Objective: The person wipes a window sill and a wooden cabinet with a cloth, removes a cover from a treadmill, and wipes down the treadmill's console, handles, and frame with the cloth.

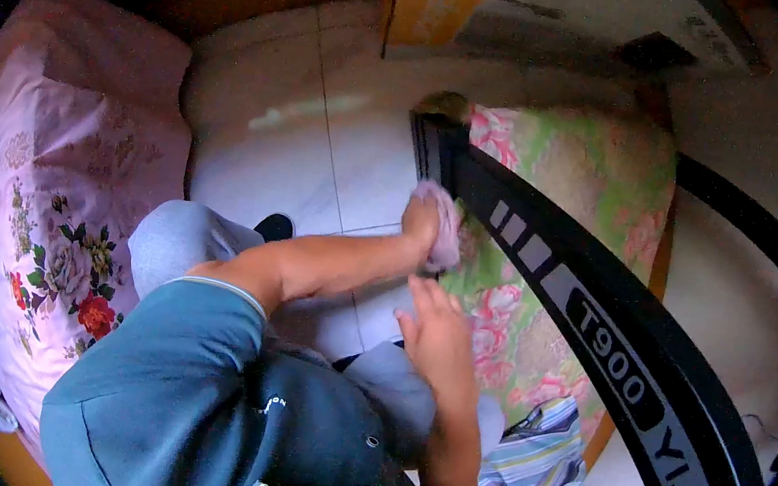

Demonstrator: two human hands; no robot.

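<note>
In the head view, my left hand (420,226) is wrapped around a crumpled pink cloth (446,235), with the arm stretched across my body. The cloth lies close beside the black frame bar (543,252), marked T900; I cannot tell whether they touch. Just below the cloth, my right hand (439,332) is held with fingers apart and nothing in it. Behind the bar and both hands spreads a floral fabric (602,172) in green and pink.
A bed or seat with a pink flowered cover (70,233) stands at the left. Pale floor tiles (254,158) lie ahead. At the back is a large box with an orange panel (438,1). Striped fabric (532,465) hangs at lower right, and a second black bar (751,220) curves beyond.
</note>
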